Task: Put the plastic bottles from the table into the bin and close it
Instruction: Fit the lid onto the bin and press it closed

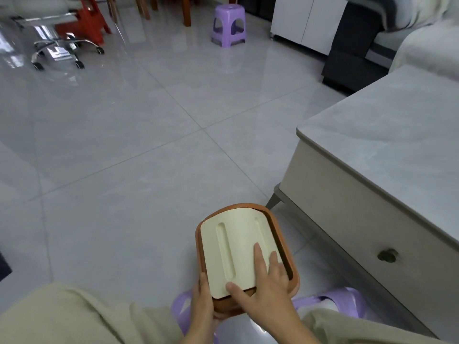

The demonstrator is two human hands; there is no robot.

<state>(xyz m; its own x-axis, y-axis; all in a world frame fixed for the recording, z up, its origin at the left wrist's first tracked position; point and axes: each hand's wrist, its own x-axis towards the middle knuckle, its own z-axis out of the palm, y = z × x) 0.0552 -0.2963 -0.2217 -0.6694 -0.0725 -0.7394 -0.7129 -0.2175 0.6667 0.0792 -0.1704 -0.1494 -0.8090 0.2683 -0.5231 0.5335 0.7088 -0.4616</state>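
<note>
- Nearest the camera, both hands are on the bin: the left hand (202, 302) wraps the near-left corner of the orange-brown plastic bin (273, 225), thumb on the rim, steadying it.
- The right hand (267, 281) lies flat, fingers spread, pressing down on the cream flat lid with two long grooves (236, 247); it presses rather than grips.
- The step looks like the closing one: the lid sits inside the rim, nearly flush, with a dark gap showing along the right edge and near corner.
- The next move likely calls for an even push along that right side while the left hand keeps the bin from sliding on the glossy grey tiled floor (124, 145).
- What's inside the bin? Hidden under the lid, so no bottles can be confirmed there.
- Just beside the bin on the right, the low grey-topped table with a cream drawer front (372, 135) shows no bottles on the visible part of its top.
- Farther off, a lilac plastic stool (229, 24) stands well apart near a red stool (85, 23).
</note>
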